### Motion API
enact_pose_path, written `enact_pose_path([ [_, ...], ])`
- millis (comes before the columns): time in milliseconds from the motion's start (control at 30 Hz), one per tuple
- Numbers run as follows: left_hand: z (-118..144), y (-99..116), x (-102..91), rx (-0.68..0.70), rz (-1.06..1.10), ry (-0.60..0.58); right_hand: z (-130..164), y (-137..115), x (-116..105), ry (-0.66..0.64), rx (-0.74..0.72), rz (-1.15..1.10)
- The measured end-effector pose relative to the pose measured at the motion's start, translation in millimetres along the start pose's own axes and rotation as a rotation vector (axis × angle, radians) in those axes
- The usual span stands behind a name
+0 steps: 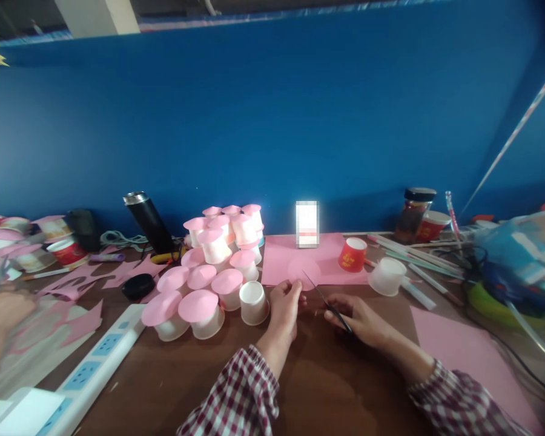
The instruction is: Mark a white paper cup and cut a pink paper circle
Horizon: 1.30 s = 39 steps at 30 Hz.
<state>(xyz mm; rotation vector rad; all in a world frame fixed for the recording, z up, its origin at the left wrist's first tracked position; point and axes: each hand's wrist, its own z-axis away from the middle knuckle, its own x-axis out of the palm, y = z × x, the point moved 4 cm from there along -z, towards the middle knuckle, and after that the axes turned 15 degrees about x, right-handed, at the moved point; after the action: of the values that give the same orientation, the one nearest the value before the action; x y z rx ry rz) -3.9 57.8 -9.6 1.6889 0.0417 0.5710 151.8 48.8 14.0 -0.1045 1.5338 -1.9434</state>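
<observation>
My left hand (pixel 287 307) pinches the near edge of a pink paper circle (pixel 305 269) between thumb and fingers. Scissors (pixel 329 306) are in my right hand (pixel 358 318), their blades reaching up and left over the circle. Behind the circle a larger pink paper sheet (pixel 279 248) lies flat. An uncovered white paper cup (pixel 253 301) stands just left of my left hand. To its left, several white cups carry shallow pink paper cones (pixel 198 306). A red paper cup (pixel 353 254) stands on the sheet's right part, and a white cup (pixel 387 277) is farther right.
A power strip (pixel 91 363), black round lid (pixel 138 286) and black thermos (pixel 149 221) are on the left. Beyond them another person's hand (pixel 9 309) is at work among paper scraps. A jar (pixel 412 215), straws (pixel 418 254) and another pink sheet (pixel 472 363) lie right. A blue partition (pixel 263 121) rises behind.
</observation>
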Motion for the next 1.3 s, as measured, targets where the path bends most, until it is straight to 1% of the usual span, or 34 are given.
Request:
enact_pose_path([
  [167,-0.2,-1.7,-0.9,-0.001,0.001,0.014,1.7,-2.4,-0.3,0.006,0.002,-0.015],
  [367,-1.4,-3.4,-1.8,-0.011,0.004,0.021,0.9,-2.3,0.1,0.035,0.037,-0.052],
  [700,0.3,0.7,0.0,-0.026,0.0,0.016,1.6,-3.8,-0.3,0.053,0.04,-0.063],
  [1000,-0.5,-0.9,-0.9,-0.032,0.007,0.023,4.0,-8.1,1.0,0.045,0.039,-0.102],
  [1300,-1.6,-2.6,-1.2,-0.041,0.011,0.04,3.4,-6.2,1.3,0.066,0.068,-0.132],
])
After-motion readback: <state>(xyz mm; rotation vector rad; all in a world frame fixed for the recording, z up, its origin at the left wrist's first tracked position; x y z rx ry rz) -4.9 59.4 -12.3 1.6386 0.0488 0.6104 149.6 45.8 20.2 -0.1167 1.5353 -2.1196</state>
